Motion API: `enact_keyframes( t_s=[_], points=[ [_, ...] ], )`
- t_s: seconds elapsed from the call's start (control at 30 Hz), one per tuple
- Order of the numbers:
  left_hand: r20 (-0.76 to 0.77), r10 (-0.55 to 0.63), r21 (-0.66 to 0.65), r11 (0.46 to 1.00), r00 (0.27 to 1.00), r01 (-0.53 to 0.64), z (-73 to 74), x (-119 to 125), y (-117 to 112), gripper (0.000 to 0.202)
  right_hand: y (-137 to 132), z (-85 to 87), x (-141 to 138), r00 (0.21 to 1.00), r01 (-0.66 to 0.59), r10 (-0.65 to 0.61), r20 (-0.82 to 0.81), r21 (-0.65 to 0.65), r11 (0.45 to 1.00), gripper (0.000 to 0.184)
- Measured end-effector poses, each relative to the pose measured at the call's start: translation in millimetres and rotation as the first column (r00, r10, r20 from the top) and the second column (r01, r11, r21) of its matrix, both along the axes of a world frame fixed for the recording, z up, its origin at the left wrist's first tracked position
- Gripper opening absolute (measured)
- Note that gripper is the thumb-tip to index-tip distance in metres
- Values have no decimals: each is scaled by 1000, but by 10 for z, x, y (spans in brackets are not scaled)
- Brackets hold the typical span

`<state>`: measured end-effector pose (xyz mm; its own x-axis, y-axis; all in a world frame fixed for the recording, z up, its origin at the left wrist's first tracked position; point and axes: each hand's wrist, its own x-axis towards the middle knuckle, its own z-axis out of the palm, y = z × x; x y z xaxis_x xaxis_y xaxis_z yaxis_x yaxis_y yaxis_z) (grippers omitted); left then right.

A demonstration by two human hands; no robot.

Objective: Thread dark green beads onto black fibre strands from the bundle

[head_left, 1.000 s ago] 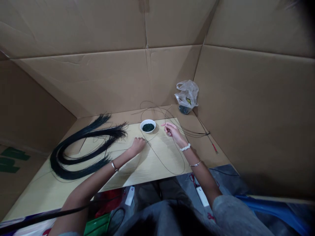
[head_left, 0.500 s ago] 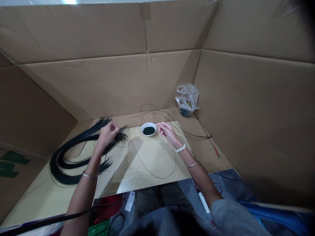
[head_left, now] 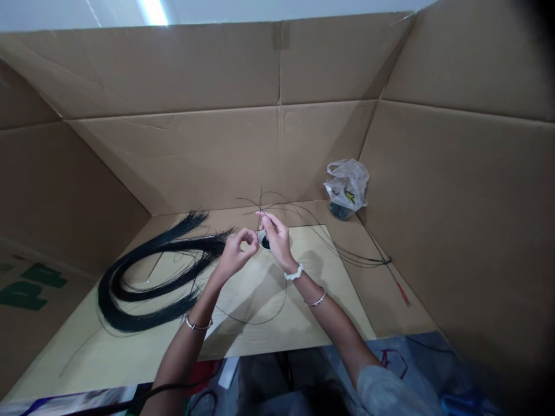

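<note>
Craft booth: cardboard walls [head_left: 173, 156], black strands [head_left: 173, 247]

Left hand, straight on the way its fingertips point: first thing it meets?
Probably the right hand. The left hand points rightward at it, above the rim of the white bowl. Depth is unclear, so the bowl could come first if the hand is lower than it looks.

Left hand [head_left: 234, 257] and right hand [head_left: 276, 240] raised close together, just apart.
Left thumb and forefinger [head_left: 248, 236] curl into a ring; right fingers [head_left: 265, 218] pinch, forearms [head_left: 333, 326] angled inward.

White bowl [head_left: 261, 239] mostly hidden behind right hand [head_left: 277, 240]; dark contents [head_left: 266, 244] barely showing.
</note>
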<state>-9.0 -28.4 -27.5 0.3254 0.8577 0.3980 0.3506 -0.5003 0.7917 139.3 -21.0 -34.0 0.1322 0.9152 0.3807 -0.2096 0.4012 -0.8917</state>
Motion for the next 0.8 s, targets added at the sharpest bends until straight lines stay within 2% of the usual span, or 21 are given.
enact_keyframes(
  t_s=[0.17,0.3,0.4,0.5,0.6,0.67,0.8],
  points=[
    [94,-53,-39,998,994,57,-66,146,76,13,43,56,-59,992,-41,34,-121,-48,998,35],
    [164,-76,-75,993,984,89,-116,251,128,20,43,91,-61,989,-68,55,-136,-91,994,37],
    [179,-65,-82,993,982,81,-96,254,142,23,45,99,-38,987,-85,74,-142,-77,993,36],
    [193,22,-49,999,981,-12,31,194,123,19,56,88,-6,997,8,-8,-76,-5,1000,30],
    [277,159,-2,986,948,-165,214,172,83,23,65,56,9,991,94,-102,81,92,991,27],
    [312,191,14,979,931,-205,300,211,60,26,67,26,5,974,124,-152,170,169,978,25],
    [353,227,58,963,908,-263,311,328,55,21,67,-35,-19,939,157,-230,254,279,947,22]
  ],
)
